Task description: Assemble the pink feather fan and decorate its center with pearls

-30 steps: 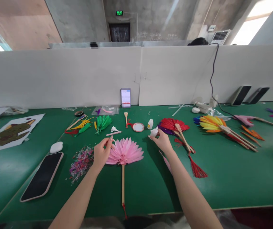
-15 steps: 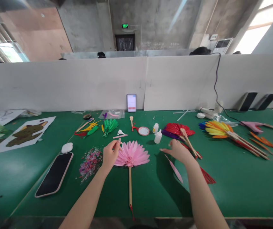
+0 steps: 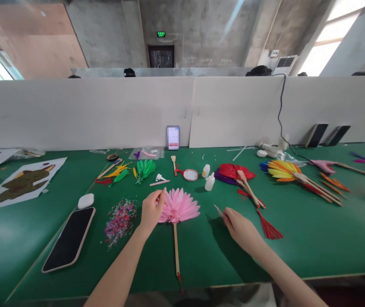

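On the green worktop [image 3: 195, 256], in the head view, a pink feather fan [image 3: 184, 209] lies flat in front of the person, between the two hands. Its wooden handle [image 3: 176, 247] points toward the person, and a red cord [image 3: 180, 281] hangs from the end.

The left hand [image 3: 152, 209] is at the left side of the fan and covers some of it. Its thumb and finger are close together, but I can't tell if that grip has anything in it. The right hand [image 3: 238, 224] is to the right of the fan and apart from it. Its grip is pinched around a thin pink feather [image 3: 218, 209], and only the narrow end pokes out past the fingers.

Behind the fan stands a white squeeze bottle [image 3: 210, 183] with a pointy top. Just behind it is a small bottle with a yellow label [image 3: 205, 171]. A round disc with a red rim [image 3: 190, 175] lies to their left. A red feather fan [image 3: 233, 172] is on their right, with a red tassel [image 3: 270, 226] near its handle end. A pile of tiny colored bits [image 3: 120, 221] is left of the left hand, and a big dark phone [image 3: 70, 238] lies past it.
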A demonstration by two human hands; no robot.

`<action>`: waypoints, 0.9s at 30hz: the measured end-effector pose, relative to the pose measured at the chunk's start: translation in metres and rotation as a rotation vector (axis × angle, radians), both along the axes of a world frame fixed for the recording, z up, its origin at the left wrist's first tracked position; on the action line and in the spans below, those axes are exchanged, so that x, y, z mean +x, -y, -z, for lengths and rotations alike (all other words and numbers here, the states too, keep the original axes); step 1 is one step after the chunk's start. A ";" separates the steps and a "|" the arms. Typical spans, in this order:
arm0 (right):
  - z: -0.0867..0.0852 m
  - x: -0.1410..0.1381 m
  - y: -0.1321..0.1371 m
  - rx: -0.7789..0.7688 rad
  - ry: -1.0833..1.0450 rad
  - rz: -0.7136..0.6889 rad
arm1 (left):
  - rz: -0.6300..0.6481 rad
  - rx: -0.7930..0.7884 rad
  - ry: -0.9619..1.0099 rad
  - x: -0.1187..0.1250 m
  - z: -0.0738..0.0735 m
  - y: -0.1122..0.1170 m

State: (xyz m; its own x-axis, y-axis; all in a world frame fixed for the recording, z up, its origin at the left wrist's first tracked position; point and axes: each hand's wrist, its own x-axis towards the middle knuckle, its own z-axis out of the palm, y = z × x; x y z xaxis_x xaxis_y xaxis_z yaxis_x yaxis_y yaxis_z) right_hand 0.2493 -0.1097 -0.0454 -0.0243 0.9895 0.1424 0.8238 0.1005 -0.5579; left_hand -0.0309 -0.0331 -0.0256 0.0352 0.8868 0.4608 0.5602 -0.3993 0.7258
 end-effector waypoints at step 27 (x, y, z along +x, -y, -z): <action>-0.141 0.006 -0.015 0.289 -0.391 0.111 | -0.078 0.088 0.065 0.002 0.002 0.003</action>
State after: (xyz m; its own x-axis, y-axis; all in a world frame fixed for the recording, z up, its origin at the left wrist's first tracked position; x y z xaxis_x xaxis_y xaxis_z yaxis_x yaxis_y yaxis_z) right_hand 0.2552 -0.0947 0.0953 0.1890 0.9017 0.3888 0.5732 0.2202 -0.7892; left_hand -0.0293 -0.0360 -0.0281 -0.0645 0.8417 0.5361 0.5453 -0.4202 0.7253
